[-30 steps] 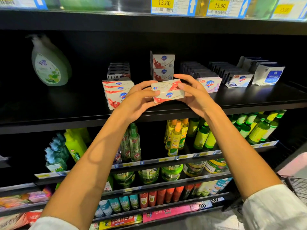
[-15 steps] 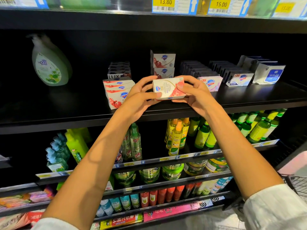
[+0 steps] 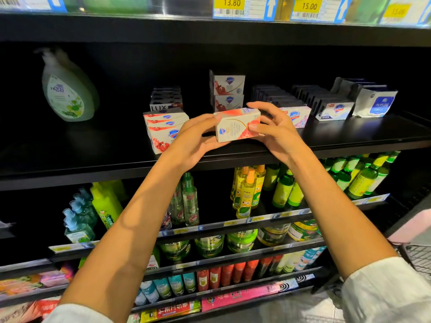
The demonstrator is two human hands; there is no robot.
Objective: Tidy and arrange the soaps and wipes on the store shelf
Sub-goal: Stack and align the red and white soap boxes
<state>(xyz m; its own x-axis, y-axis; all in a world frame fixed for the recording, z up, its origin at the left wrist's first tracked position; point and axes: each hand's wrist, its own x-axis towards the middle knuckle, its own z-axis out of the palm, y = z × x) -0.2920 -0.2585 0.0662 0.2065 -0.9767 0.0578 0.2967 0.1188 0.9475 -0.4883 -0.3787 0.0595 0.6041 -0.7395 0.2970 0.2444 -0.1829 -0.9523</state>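
While both hands meet over the front edge of the black shelf point(image 3: 349, 136), they hold one soap box point(image 3: 236, 124) between them, lifted just above the shelf board near the middle of the view. The left hand point(image 3: 193, 141) grips its left end, with the thumb on the top edge and the fingers curled beneath; the right hand point(image 3: 274, 129) grips the right end, its fingers arched over the top and its thumb pressed on the front face. The box is a small white carton with its long side level, red and pink swirls across the top and right end, a thin gold curve on the front, and a little blue shield badge at the lower left corner; the print on it is too small to read. At nine o'clock from it stands a stack of matching boxes point(image 3: 164, 129) marked "Safeguard". At twelve o'clock two more such boxes point(image 3: 227, 93) are stacked further back. At ten o'clock sit dark boxes point(image 3: 166, 101) lettered "LUX". At three o'clock lie a pink-white Safeguard box point(image 3: 297, 116), a row of dark-topped boxes point(image 3: 331, 106) and wipe packs point(image 3: 375, 102). Far out at nine o'clock stands a green pump bottle point(image 3: 67, 89). Yellow price tags point(image 3: 231, 3) overhead read 13.80 and 15.00.
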